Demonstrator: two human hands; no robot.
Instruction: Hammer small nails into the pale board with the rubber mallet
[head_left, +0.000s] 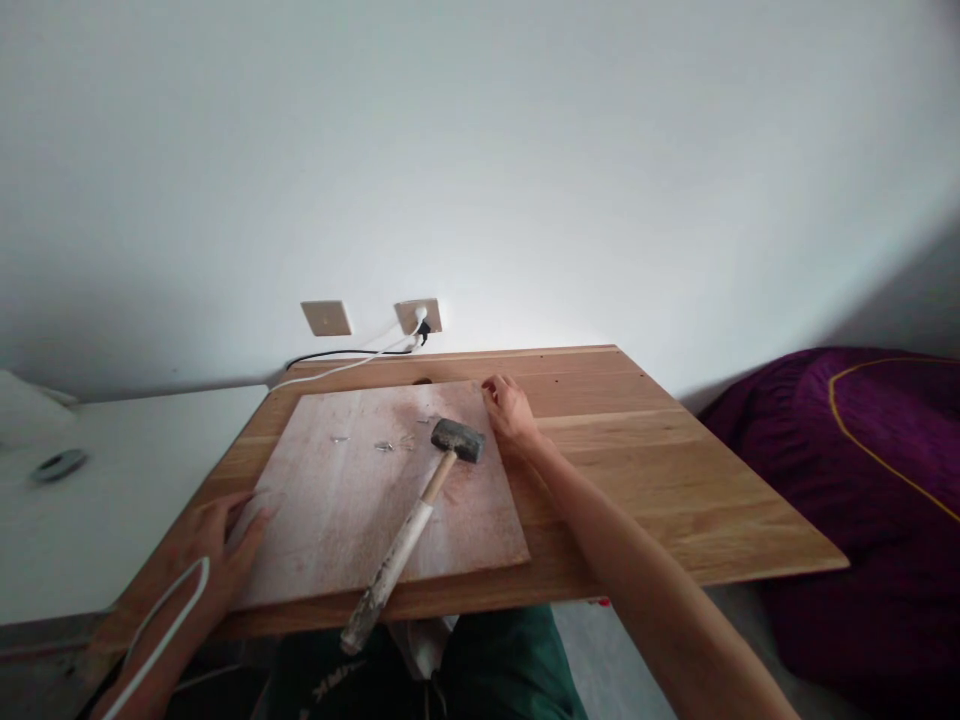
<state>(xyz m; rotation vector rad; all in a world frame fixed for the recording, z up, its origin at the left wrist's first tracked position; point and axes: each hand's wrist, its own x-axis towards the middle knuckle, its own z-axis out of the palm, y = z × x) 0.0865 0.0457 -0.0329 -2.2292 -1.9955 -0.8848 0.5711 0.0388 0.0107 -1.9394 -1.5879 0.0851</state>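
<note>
A square wooden board (322, 530) with a pale, dusty surface lies on the wooden tabletop (645, 470). My left hand (221, 550) grips the board's left edge near its front corner, thumb over the top. At the far right corner, my right hand (510, 408) has its fingers curled against the board's edge. A hammer (409, 530) with a dark, blocky head and a worn whitish handle rests across the board, its handle end jutting past the front edge. Several small nails (384, 446) lie loose on the board, left of the hammer head.
A white surface (172, 480) adjoins the table on the left, with a grey ring-shaped object (60, 466) on it. Black and white cords run from a wall socket (418, 316) behind the table. A purple beanbag-like item (847, 480) fills the right side.
</note>
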